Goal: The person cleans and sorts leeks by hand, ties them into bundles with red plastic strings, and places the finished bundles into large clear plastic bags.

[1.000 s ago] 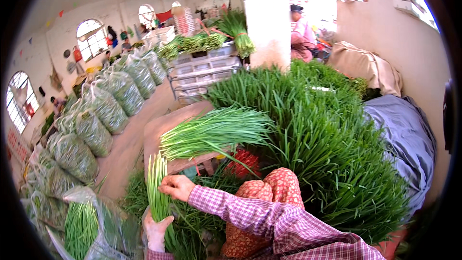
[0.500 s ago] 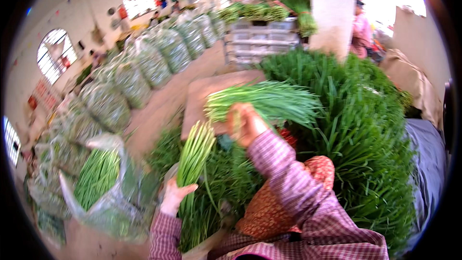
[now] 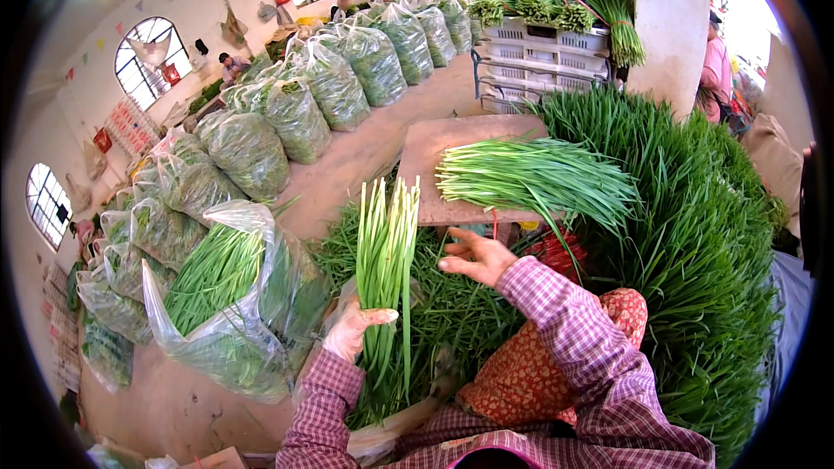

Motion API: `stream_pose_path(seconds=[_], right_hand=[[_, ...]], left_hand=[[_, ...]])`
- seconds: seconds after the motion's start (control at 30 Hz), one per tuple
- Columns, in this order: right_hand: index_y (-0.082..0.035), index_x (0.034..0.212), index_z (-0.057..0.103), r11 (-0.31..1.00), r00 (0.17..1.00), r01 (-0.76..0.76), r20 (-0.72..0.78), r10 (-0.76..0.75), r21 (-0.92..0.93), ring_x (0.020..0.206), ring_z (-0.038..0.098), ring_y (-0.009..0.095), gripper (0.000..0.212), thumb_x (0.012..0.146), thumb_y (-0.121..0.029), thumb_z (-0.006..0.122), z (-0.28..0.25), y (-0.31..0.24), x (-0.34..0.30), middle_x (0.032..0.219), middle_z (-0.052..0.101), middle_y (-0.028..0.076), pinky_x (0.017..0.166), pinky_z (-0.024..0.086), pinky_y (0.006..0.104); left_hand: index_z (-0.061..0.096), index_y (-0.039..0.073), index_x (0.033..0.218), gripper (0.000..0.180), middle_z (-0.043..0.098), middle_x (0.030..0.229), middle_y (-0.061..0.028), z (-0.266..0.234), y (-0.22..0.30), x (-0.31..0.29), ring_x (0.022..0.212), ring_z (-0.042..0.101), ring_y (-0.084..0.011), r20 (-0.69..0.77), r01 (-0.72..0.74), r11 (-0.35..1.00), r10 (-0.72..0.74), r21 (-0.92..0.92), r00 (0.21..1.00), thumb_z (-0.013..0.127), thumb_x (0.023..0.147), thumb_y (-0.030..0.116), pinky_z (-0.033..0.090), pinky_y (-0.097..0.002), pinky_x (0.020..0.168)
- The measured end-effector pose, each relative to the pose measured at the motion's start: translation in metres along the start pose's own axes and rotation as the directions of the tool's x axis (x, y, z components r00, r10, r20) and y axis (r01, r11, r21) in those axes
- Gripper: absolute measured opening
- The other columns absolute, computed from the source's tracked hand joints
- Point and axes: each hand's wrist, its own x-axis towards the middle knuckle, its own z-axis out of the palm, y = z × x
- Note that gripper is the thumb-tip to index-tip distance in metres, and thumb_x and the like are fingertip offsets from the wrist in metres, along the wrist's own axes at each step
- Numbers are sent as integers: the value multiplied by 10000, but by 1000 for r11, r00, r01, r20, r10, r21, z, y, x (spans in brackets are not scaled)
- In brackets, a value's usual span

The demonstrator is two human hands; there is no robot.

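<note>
My left hand is closed round a bunch of garlic chives, held upright with the pale stem ends on top; my thumb lies across its front. My right hand is empty, its fingers apart, just below the front edge of a brown board. On that board lies a larger pile of garlic chives, pale ends to the left and green leaves hanging over the right side. Loose green leaves cover the place below my hands. Red strands hang under the board, right of my right hand.
A tall mass of chives stands close on my right. To my left is an open plastic bag of chives, with several filled bags in rows beyond. Stacked crates stand behind the board beside a pillar. Other people sit far back.
My right hand has come away from the pile on the board, moving down toward me, and is now open. My left hand still holds its bunch, now more upright. The view has shifted left.
</note>
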Motion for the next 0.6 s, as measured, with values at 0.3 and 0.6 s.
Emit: stream_pose_path(seconds=[0.3, 0.6], right_hand=[[-64, 1290, 472, 653, 983, -40, 148, -111, 756, 1093, 543, 197, 563, 822, -279, 699, 59, -23, 13, 1168, 587, 91, 929, 454, 362], [-26, 1144, 580, 733, 969, 122, 79, -233, 669, 918, 622, 153, 340, 849, -170, 669, 60, -37, 10, 962, 664, 75, 841, 503, 308]], left_hand=[[521, -22, 1191, 618, 614, 818, -74, 54, 14, 3, 765, 621, -192, 299, 77, 993, -46, -93, 953, 733, 670, 234, 520, -326, 638], [387, 35, 1368, 871, 470, 1334, -107, 10, 44, -11, 1263, 404, -233, 317, 30, 948, -136, 318, 938, 814, 655, 296, 282, -389, 1069]])
